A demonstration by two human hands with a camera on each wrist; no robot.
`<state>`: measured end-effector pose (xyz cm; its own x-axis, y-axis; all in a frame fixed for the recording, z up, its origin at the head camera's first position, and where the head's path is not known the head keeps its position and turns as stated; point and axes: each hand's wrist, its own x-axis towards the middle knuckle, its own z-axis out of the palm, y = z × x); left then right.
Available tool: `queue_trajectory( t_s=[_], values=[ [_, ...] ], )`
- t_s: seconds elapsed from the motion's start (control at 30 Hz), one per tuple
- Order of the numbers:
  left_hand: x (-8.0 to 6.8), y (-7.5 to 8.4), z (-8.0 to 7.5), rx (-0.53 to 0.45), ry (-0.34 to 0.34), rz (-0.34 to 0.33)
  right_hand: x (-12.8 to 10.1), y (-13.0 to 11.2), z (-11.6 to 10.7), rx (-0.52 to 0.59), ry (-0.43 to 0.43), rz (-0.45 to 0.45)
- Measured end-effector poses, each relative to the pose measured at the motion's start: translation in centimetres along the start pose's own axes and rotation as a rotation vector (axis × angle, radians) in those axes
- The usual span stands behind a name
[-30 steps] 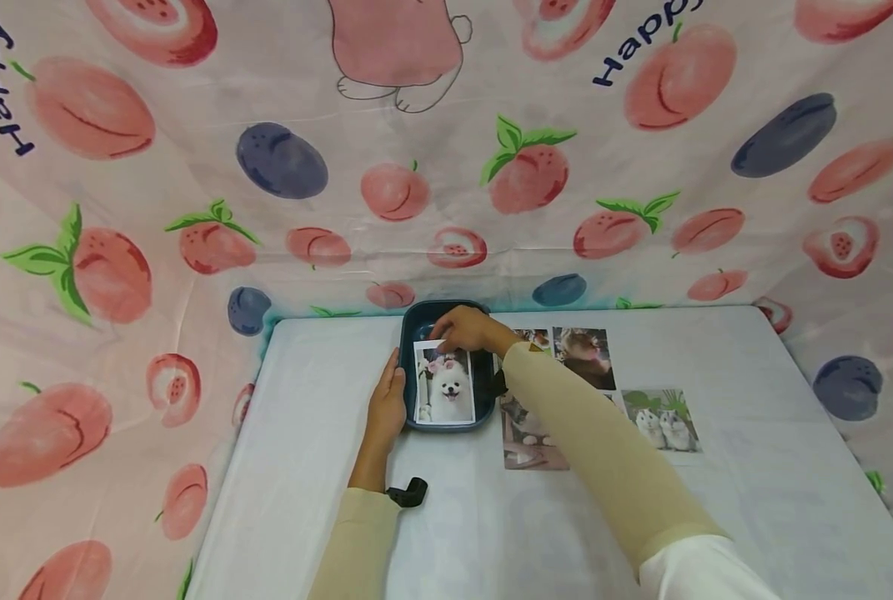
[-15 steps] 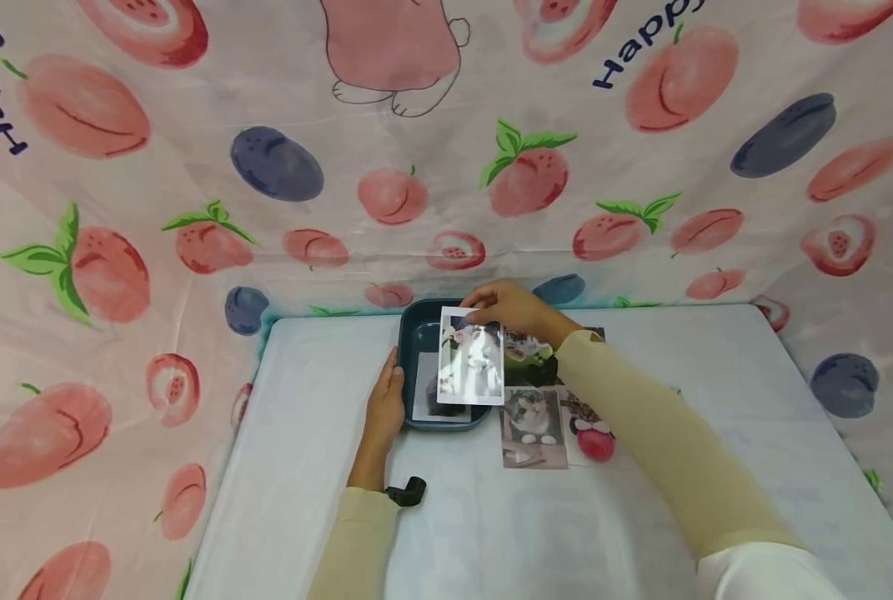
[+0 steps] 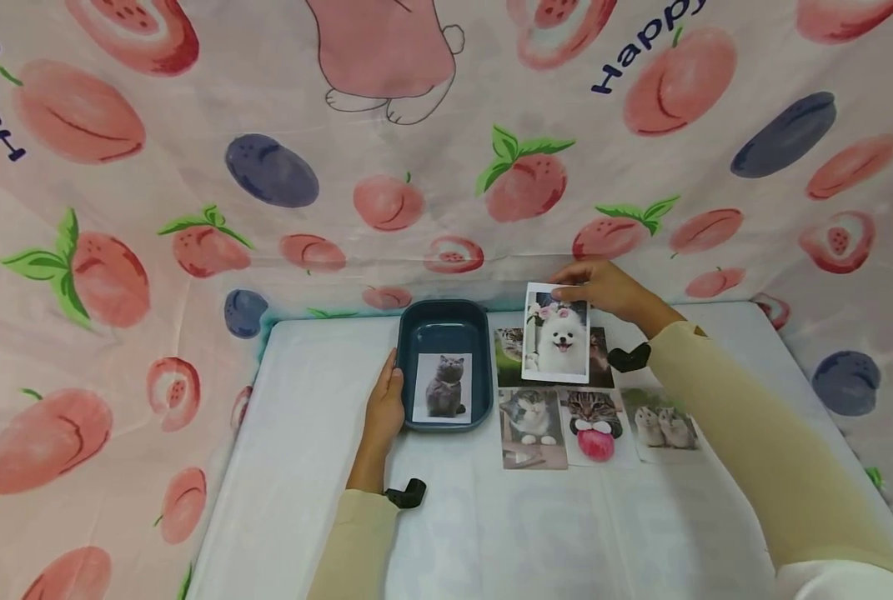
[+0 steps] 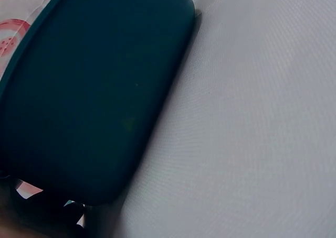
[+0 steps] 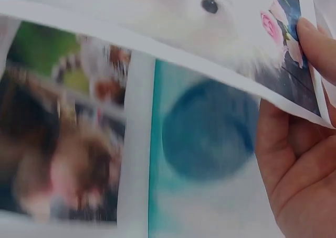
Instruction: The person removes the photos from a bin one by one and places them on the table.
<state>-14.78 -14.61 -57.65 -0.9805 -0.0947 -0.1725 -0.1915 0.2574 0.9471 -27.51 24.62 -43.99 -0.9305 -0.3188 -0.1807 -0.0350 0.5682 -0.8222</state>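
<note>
Two hands are working: my left hand (image 3: 386, 408) rests flat, fingers straight, against the teal tray (image 3: 408, 333), where a grey-cat photo (image 3: 442, 388) lies. My right hand (image 3: 604, 292) pinches the white-dog photo (image 3: 557, 333) by its top edge, hiding prints beneath it on the desk (image 3: 311, 467). "Happy" shows cut off on the curtain (image 3: 641, 50) beyond.
</note>
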Motion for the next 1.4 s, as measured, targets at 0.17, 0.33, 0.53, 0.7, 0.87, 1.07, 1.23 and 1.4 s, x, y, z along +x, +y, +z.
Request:
queue_trajectory(
  t_s=[0.17, 0.33, 0.53, 0.7, 0.87, 1.07, 1.23, 1.4],
  values=[
    [-0.2, 0.1, -0.1, -0.002, 0.002, -0.007, -1.4, 2.1, -3.2, -0.036, 0.039, 0.073],
    [-0.1, -0.1, -0.2, -0.003, 0.011, 0.001, -2.6, 4.1, -5.8, -0.084, 0.044, 0.133],
    [-0.1, -0.3, 0.0, -0.01, 0.008, 0.015, -3.5, 7.1, -7.6, -0.12, 0.019, 0.168],
    [-0.1, -0.3, 0.0, -0.011, 0.004, 0.023, -4.0, 10.0, -8.0, -0.123, 0.017, 0.215],
    [0.0, -0.4, 0.0, -0.01, -0.01, 0.024, -4.5, 12.6, -8.0, -0.155, 0.048, 0.248],
    [-0.1, -0.5, -0.2, -0.009, -0.014, 0.022, -4.5, 14.8, -7.3, -0.155, 0.094, 0.267],
    [-0.1, -0.6, -0.3, -0.002, -0.007, 0.032, -4.0, 15.7, -6.1, -0.136, 0.112, 0.274],
    [-0.1, -0.8, -0.4, -0.002, -0.012, 0.04, -3.7, 16.3, -5.1, -0.123, 0.155, 0.249]
  ],
)
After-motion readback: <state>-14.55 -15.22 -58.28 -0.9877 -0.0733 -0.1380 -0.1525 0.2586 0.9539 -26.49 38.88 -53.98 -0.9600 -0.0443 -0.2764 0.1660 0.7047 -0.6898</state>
